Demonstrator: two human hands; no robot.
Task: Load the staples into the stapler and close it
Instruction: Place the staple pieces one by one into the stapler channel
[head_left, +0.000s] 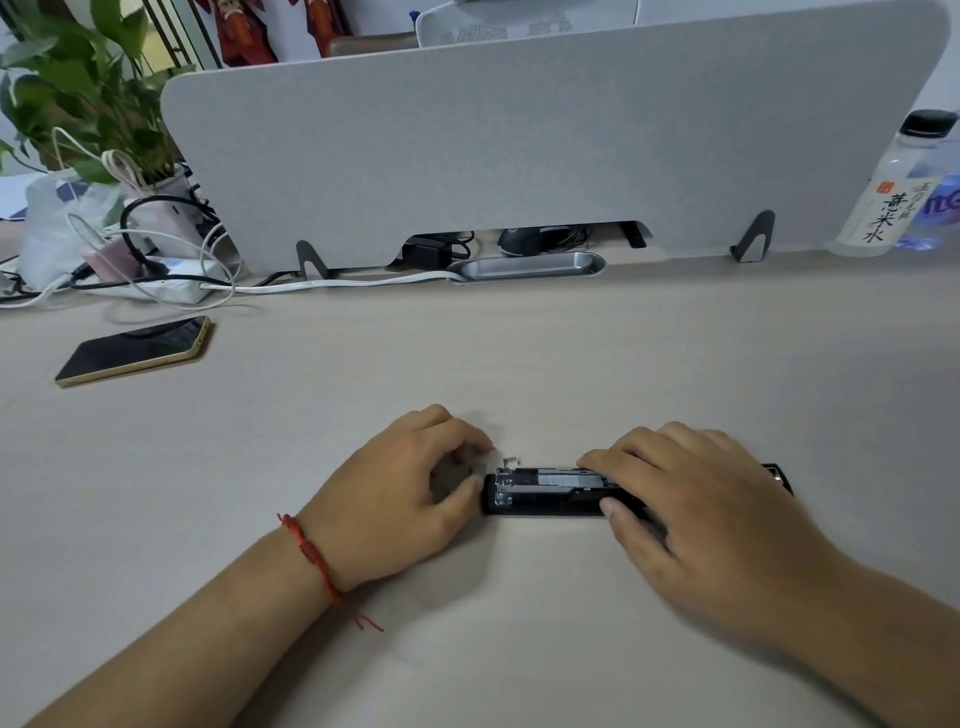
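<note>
The black plastic stapler (540, 501) lies flat on the pale wooden desk (467, 364) between our two hands, running left to right, with its silver metal staple channel (545, 478) exposed on top. Our right hand (691, 499) covers the stapler's right half, clamped round the body with the thumb on the near side and the forefinger along the far edge. Our left hand (410, 483) sits just left of the stapler, fingers curled in and thumb tip against its left end. The fingertips are blurred, so we cannot tell whether they pinch anything. A small pale scrap (511, 460) lies just beyond the stapler's left end, too small to identify. A red string bracelet (311, 553) circles the left wrist.

Well beyond the left hand a gold-edged smartphone (135, 351) lies with its dark screen up. Far beyond the right hand stands a clear plastic bottle (893, 192) with a black cap; its white label reads 薏米水 in black brushstrokes — the smaller characters above are unreadable. A grey felt divider (519, 145) spans the desk beyond both hands.
</note>
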